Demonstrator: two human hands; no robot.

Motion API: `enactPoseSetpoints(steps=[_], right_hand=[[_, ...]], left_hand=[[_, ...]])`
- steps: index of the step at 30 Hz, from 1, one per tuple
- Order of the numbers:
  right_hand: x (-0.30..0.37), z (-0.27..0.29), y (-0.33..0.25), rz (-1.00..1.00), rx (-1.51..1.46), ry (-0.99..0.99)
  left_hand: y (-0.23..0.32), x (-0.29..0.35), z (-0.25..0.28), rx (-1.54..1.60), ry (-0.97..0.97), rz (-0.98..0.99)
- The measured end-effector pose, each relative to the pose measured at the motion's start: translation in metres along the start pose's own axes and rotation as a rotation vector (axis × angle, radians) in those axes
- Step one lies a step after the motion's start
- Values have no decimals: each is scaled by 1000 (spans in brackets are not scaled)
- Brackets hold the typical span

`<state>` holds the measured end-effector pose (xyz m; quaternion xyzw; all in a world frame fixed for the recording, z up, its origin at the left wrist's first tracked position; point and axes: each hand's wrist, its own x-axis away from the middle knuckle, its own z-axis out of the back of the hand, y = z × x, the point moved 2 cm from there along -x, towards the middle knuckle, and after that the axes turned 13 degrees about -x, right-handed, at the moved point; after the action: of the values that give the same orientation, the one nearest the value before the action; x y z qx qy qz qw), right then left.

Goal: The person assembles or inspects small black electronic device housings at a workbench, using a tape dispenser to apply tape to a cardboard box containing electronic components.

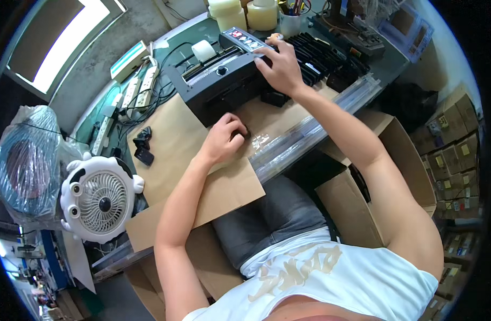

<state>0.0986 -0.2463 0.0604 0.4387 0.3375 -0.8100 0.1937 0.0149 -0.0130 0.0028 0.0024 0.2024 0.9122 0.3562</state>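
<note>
1. Cardboard box (350, 206): 1, open-topped, below the table edge under the right arm; its inside is mostly dark and the contents cannot be made out.
2. Pale cup (290, 25): 1, at the table's rear, holding pens and other slim tools, too crowded to count.
3. Clear plastic bag (28, 160): 1, at far left, around a rounded thing blurred by glare.
4. Black machine (218, 93): 1, on the table between both hands, with 1 white roll (204, 50) at its rear.
5. Right hand (283, 67): open, fingers spread and bent over the button panel (244, 39) at the machine's right end.
6. Left hand (224, 138): fingers curled near the machine's front lower edge, a small black piece (247, 132) showing at the fingertips; whether it is gripped cannot be told.
7. Black parts (312, 56): massed right of the machine, overlapping, count not possible.
8. White fan (98, 200): 1. Power strips: 3 visible, partly covered by cables.
9. Yellowish rolls (261, 16): 2, tops cut off by the upper edge.
10. Stacked cartons (451, 125): several at right, dim toward the rim.
</note>
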Motion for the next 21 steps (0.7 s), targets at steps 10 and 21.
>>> enactPoseSetpoints(steps=[10, 21], right_hand=[[32, -19, -45, -1192, -786, -299], [75, 2, -61, -1129, -1398, -233]], left_hand=[[13, 9, -18, -167, 202, 114], [-1, 2, -2, 1033, 229, 305]])
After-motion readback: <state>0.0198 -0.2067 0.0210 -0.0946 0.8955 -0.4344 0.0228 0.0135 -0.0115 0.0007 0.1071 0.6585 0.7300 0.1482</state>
